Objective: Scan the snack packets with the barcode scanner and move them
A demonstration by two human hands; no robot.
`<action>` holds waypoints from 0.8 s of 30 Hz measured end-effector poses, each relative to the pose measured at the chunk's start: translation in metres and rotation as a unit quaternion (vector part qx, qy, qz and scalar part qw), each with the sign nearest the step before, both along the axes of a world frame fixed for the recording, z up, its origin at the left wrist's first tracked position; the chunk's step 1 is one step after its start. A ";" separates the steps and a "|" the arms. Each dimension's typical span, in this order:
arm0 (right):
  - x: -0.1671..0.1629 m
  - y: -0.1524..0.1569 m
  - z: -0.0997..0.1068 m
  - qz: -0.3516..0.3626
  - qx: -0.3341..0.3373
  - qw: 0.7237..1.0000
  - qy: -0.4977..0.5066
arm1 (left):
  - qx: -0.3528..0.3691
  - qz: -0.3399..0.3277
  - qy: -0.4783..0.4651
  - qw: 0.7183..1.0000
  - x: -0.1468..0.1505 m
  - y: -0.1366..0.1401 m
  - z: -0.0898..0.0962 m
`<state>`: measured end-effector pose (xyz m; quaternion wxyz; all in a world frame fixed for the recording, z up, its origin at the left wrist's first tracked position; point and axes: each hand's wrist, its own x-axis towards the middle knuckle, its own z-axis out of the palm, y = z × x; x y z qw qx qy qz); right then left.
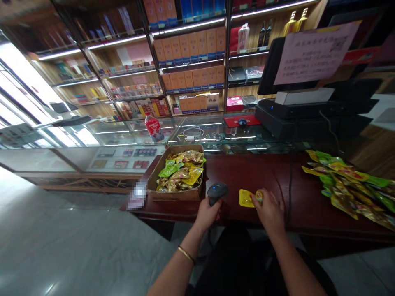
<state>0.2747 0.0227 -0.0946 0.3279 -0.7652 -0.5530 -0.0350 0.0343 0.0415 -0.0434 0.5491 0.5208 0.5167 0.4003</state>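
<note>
My left hand [209,213] is wrapped round the handle of a dark barcode scanner [217,191], whose head points away to the right over the table. In my right hand [270,209] is a small yellow snack packet [246,198], pinched at its right end and held low over the dark red table [231,170]. Left of the scanner stands an open cardboard box [175,195] filled with gold, green and yellow snack packets [182,168]. A loose pile of similar packets [348,176] lies at the table's right end.
Behind the table runs a glass display counter [132,131] with a red-labelled bottle [153,128], a white cable [191,133] and a mouse [242,122] on a red mat. A monitor [268,68] with a paper notice stands at the back right. A black cable [290,181] crosses the table.
</note>
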 end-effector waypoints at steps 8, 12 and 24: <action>-0.012 -0.009 0.022 0.029 0.062 0.921 0.385 | 0.007 0.001 -0.008 1.000 -0.001 -0.002 -0.004; -0.007 -0.005 0.016 0.089 0.058 0.830 0.548 | 0.013 0.013 -0.001 1.000 -0.002 -0.001 -0.005; -0.017 0.014 0.004 0.139 0.140 0.804 0.561 | 0.038 -0.025 0.060 0.997 -0.006 -0.038 0.029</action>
